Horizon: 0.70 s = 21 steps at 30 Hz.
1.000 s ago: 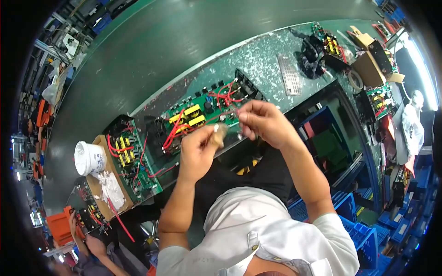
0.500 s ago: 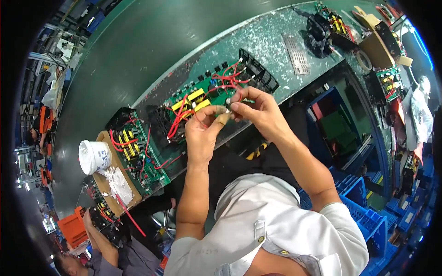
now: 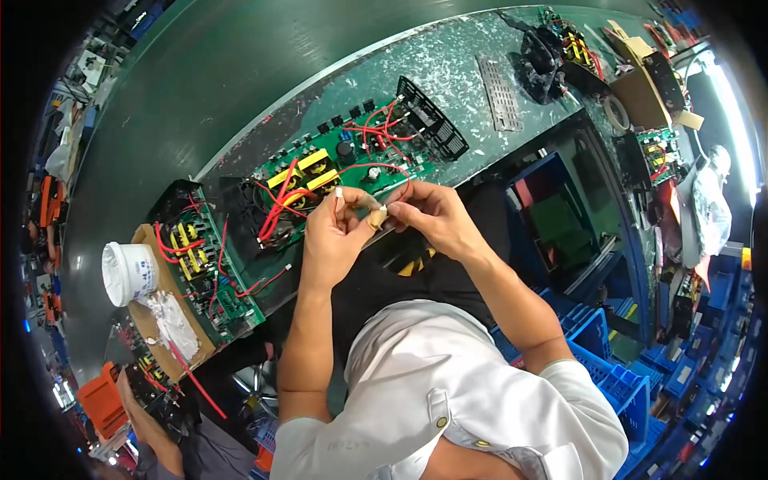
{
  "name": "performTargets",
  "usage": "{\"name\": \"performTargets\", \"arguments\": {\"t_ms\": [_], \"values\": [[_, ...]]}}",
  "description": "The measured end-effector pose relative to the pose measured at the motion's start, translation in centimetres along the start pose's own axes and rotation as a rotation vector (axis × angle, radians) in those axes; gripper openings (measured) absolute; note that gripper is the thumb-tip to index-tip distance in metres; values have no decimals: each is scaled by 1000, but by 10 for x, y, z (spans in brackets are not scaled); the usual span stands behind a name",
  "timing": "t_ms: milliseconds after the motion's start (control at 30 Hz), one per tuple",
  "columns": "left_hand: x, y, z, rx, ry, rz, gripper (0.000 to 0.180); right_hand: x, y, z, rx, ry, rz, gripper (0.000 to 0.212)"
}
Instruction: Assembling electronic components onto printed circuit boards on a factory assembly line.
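Just in front of a green circuit board [image 3: 424, 170] with yellow-wrapped transformers [image 3: 312, 160], my two hands meet. My left hand [image 3: 336, 244] is closed in a pinch, with a tan cover on one fingertip; a white connector [image 3: 338, 193] on a red wire sticks up at its fingers. My right hand [image 3: 438, 220] pinches the end of a red wire [image 3: 372, 166] that arcs over from the board. A small white tip shows where the fingertips of both hands come together; its exact form is hidden. Black slotted end panels [image 3: 436, 120] stand at the board's ends.
Left of my hands lies a second board [image 3: 232, 308] with red wires. Beside it a cardboard box [image 3: 144, 336] carries white paste, and a white tub [image 3: 128, 272] stands there. A perforated metal strip [image 3: 500, 92] lies at the back. Blue crates [image 3: 612, 372] sit at lower right; a co-worker's arm [image 3: 148, 428] is lower left.
The view has shifted, moving the bench leftward in the picture. My hands have drawn back from the board, toward my body, and the red wire now arcs to my right fingers.
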<state>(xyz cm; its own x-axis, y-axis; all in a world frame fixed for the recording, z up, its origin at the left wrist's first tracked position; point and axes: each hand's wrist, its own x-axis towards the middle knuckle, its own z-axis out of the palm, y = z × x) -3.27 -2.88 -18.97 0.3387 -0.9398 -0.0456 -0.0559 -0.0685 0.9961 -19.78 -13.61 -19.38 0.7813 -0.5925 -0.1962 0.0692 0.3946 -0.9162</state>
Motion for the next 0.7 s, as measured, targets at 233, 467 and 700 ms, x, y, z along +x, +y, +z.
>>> {"name": "performTargets", "arguments": {"t_ms": [233,467,700], "values": [[-7,7,8,-121,26,156,45,17,-39,-29,-903,263,-407,12],[-11,-15,11,-52,184,180,33,28,-40,-32,-1134,109,-510,11],[-6,21,14,-162,106,-59,26,6,-44,-6,-798,56,-458,14]]}}
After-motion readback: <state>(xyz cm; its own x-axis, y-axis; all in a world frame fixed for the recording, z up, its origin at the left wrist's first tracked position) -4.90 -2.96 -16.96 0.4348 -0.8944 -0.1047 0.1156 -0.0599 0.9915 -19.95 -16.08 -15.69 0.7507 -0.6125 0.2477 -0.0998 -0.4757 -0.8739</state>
